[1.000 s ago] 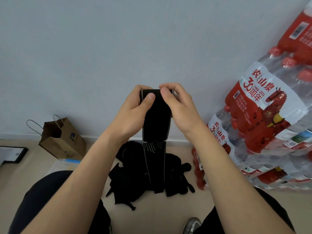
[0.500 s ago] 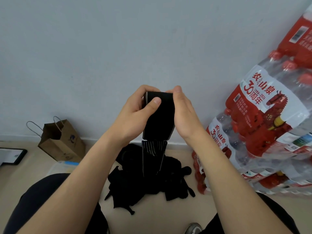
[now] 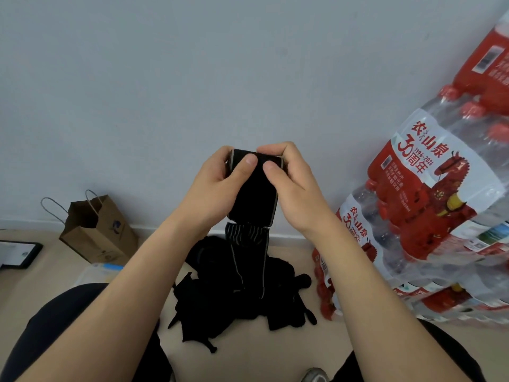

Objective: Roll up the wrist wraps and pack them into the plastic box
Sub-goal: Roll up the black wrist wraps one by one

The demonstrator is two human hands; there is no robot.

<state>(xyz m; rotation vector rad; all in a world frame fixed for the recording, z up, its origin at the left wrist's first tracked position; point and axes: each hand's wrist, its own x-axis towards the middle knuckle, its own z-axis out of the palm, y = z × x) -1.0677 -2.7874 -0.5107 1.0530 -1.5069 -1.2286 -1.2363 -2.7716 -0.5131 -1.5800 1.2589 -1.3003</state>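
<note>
A black wrist wrap (image 3: 254, 199) with pale edges hangs in front of me, its top end curled into a small roll. My left hand (image 3: 217, 186) grips the roll's left side, thumb on its front. My right hand (image 3: 289, 183) pinches the right side, thumb beside the other thumb. The wrap's striped lower part trails down onto a heap of black wrist wraps (image 3: 237, 296) on the floor. A clear plastic box (image 3: 96, 271) lies on the floor at the left, mostly hidden behind my left forearm.
A brown paper bag (image 3: 96, 230) stands by the wall at the left. A dark-framed flat thing (image 3: 16, 255) lies at the far left edge. Shrink-wrapped packs of water bottles (image 3: 429, 216) are stacked at the right. My knees and a shoe toe fill the bottom.
Both hands have dropped a little and turned the wrap's top end over into a thicker roll. My right thumb has come round to the front of the wrap.
</note>
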